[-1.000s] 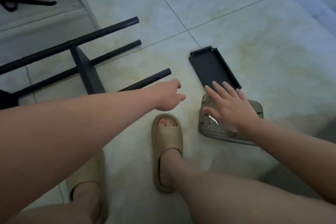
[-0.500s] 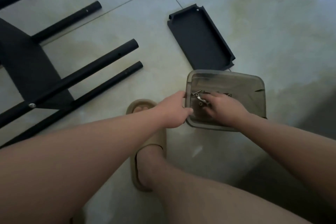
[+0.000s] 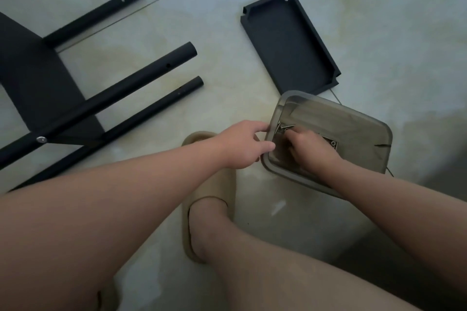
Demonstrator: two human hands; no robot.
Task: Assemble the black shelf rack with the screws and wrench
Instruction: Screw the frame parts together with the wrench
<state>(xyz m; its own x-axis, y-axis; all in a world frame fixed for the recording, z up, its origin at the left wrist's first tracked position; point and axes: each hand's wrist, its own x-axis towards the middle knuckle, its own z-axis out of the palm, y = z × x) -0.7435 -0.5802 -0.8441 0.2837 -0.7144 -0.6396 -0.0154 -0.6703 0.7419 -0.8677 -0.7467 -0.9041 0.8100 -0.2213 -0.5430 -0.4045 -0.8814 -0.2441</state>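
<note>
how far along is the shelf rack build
Done: one shelf panel sits fixed to the black poles, a silver screw head showing. In hand: the left hand holds the clear container's rim while the right hand digs among the screws inside. Left: the loose shelf tray lies unattached on the floor, and the pole ends show empty screw holes.

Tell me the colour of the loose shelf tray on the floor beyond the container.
The shelf tray is matte black; head view.
</note>
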